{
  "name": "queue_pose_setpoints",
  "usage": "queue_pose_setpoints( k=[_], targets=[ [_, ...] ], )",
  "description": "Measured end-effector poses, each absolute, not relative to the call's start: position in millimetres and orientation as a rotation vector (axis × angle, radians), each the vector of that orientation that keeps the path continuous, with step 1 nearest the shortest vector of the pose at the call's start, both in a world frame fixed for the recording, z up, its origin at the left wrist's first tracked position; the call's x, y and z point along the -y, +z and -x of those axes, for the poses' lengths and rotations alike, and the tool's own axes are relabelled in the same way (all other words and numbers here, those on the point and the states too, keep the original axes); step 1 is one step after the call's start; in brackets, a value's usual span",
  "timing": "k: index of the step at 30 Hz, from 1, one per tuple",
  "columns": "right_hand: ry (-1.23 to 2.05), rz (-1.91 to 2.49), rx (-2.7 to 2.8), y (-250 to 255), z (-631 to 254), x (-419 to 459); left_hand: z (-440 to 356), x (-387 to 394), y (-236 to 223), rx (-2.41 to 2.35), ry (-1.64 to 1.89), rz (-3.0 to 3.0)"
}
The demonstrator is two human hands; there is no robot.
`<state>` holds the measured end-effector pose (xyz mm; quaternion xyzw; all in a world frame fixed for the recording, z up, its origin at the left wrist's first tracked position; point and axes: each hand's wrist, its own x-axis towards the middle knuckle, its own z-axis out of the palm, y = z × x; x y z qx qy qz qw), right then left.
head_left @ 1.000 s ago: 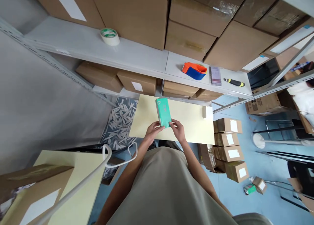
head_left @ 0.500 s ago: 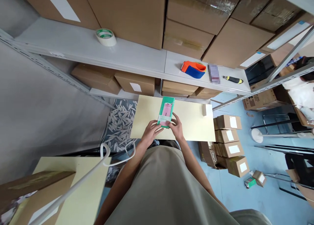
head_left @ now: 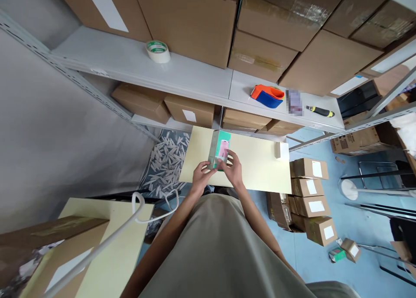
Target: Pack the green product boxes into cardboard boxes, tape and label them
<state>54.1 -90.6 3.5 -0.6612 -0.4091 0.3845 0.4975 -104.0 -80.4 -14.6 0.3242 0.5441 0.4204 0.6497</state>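
A small green box [head_left: 223, 137] with a pink picture on its front is held up over the pale yellow table [head_left: 256, 172]. Its greyish side panel is turned partly toward me. My left hand [head_left: 200, 176] grips the lower left corner between thumb and fingers. On the other side, my right hand [head_left: 233, 170] has its thumb across the lower front and its fingers along the right edge. A small white box [head_left: 282, 150] stands at the table's right end.
On the shelf [head_left: 201, 79] lie a tape roll [head_left: 158, 51], an orange and blue tape dispenser [head_left: 268, 96] and a utility knife [head_left: 320, 111]. Cartons [head_left: 310, 187] are stacked right of the table. White strips [head_left: 167, 163] fill a bin at left. A white curved tube [head_left: 107, 237] crosses the lower left.
The green box has been turned in my hands from its plain green face to the pink-pictured face, then tilted so a side panel shows. Both hands have shifted their hold on it.
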Motion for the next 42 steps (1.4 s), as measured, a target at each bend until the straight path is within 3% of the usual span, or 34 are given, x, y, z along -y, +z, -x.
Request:
queue_pose_setpoints(
  k=[5, 12, 20, 33, 42],
  targets=[
    [0.836, 1.715, 0.911, -0.9, -52.5, 78.2, 94.9, 83.4, -10.8, -1.24, 1.003, -0.93],
    [1.16, 1.499, 0.632, -4.5, -72.2, 78.5, 108.4, 73.8, -10.6, -1.054, 0.824, -0.512],
    [1.244, 1.436, 0.7, -8.6, -73.2, 75.8, 105.4, 67.3, -14.3, -1.043, 0.772, -0.489],
    [0.869, 1.696, 0.937, 5.9, -49.6, 70.1, 90.1, 73.3, -14.2, -1.232, 1.012, -0.863],
    [1.129, 1.508, 0.616, -15.6, -76.5, 84.9, 105.7, 74.8, -12.6, -1.062, 0.79, -0.523]
  ],
)
